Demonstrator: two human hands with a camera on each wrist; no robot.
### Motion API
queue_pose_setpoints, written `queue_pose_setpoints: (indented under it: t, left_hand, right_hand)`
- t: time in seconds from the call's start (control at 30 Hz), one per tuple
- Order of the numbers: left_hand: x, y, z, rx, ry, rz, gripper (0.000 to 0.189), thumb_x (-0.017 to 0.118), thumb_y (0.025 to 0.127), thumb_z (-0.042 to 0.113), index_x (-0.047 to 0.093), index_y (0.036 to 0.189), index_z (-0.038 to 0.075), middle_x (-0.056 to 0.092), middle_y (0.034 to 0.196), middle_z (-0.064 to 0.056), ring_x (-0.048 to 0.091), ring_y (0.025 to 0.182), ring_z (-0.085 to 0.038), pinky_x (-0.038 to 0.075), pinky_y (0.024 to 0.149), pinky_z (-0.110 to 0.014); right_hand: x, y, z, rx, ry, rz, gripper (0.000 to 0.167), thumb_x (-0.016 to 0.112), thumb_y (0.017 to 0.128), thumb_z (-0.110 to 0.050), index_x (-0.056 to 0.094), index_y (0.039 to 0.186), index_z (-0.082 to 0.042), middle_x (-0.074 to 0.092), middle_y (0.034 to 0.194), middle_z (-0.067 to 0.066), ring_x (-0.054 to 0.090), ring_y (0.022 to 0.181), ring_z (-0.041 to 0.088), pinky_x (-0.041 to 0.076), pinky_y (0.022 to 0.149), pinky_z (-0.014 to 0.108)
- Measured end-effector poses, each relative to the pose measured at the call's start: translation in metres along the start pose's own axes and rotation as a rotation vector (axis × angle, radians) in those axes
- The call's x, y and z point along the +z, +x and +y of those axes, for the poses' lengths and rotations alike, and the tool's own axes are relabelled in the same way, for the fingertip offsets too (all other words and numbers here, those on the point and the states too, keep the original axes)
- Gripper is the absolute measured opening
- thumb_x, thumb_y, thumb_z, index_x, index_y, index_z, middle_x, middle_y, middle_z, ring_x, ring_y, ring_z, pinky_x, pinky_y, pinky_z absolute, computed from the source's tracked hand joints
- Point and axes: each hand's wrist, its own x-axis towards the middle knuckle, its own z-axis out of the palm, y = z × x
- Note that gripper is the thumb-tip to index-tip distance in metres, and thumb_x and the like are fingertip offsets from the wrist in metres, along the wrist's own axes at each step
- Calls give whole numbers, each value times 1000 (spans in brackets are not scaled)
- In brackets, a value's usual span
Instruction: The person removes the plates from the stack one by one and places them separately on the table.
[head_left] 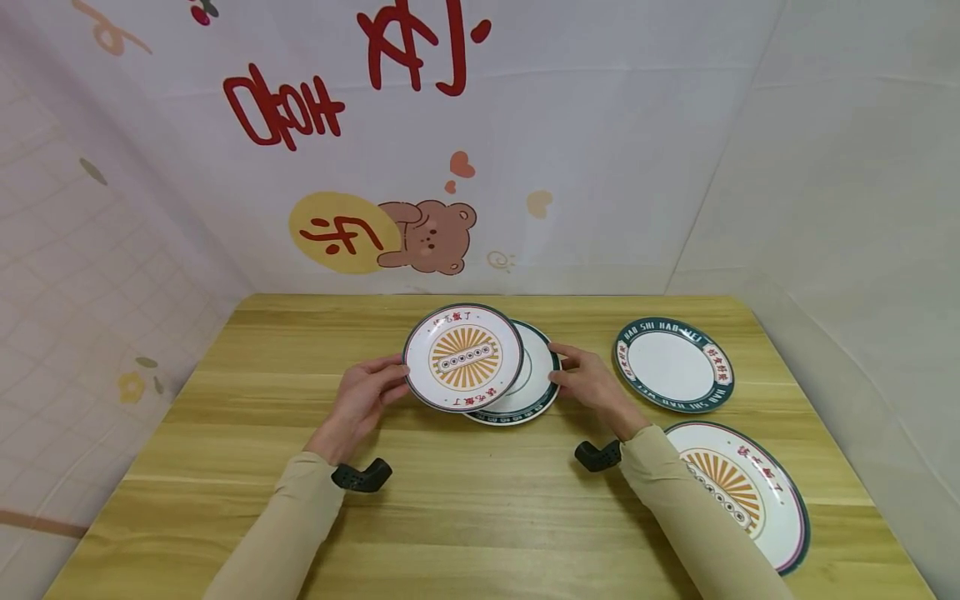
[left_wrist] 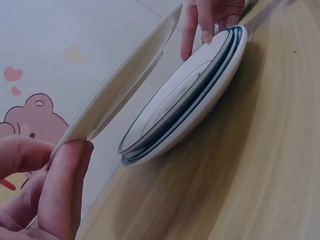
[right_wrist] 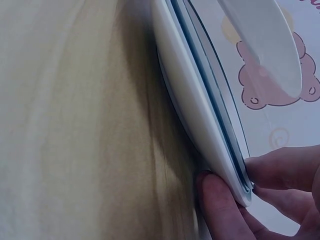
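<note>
In the head view my left hand (head_left: 363, 398) pinches the left rim of a white plate (head_left: 465, 358) with an orange sunburst and red characters. The left wrist view shows this plate (left_wrist: 117, 82) tilted and raised apart from a stack of plates. That stack (head_left: 536, 371) has a green-rimmed plate on top and lies partly hidden beneath the sunburst plate. At its right edge, my right hand (head_left: 591, 382) grips the stacked rims. Thumb and fingers pinch the stack (right_wrist: 200, 115) in the right wrist view. How many plates it holds is hard to tell.
On the right of the wooden table (head_left: 480, 517) lies a green-rimmed plate (head_left: 671, 367). Nearer, another sunburst plate (head_left: 780, 508) sits partly under my right sleeve (head_left: 690, 500). A printed cloth (head_left: 600, 125) with a bear hangs behind the table.
</note>
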Motion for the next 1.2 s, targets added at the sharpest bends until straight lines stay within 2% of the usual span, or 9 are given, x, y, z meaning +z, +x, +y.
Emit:
queue_pose_setpoints:
  t: [0.17,0.3,0.43,1.2]
  left_hand:
    - [-10,-1,5,-1,-3,12,32,64,96,-9,59,127,-11,74,89,-5,72,74,-9,61,69,-20]
    - [-17,-1,9,-4,-14,16,17,64,96,-9,69,111,-1,74,88,-5,72,73,-10,61,69,-21]
    - [-24,-1,12,-9,-17,32,18,64,96,-9,73,98,7,74,87,-5,72,73,-9,61,68,-21]
    - [-58,-7,30,-5,11,58,24,65,96,-9,76,87,11,74,82,-3,71,71,-9,61,68,-20]
  right_hand:
    - [0,0,-1,-14,-6,2,57,63,102,-9,47,156,-9,55,134,28,66,99,26,60,87,33]
    - [0,0,-1,-16,-5,3,57,62,102,-9,47,156,-8,54,134,29,66,97,24,60,86,32]
    - [-1,0,0,-14,0,3,56,63,102,-9,47,156,-8,55,134,29,66,97,24,60,85,32]
    - [0,2,2,-32,-5,3,56,63,102,-9,47,156,-7,55,134,28,65,103,27,60,91,37]
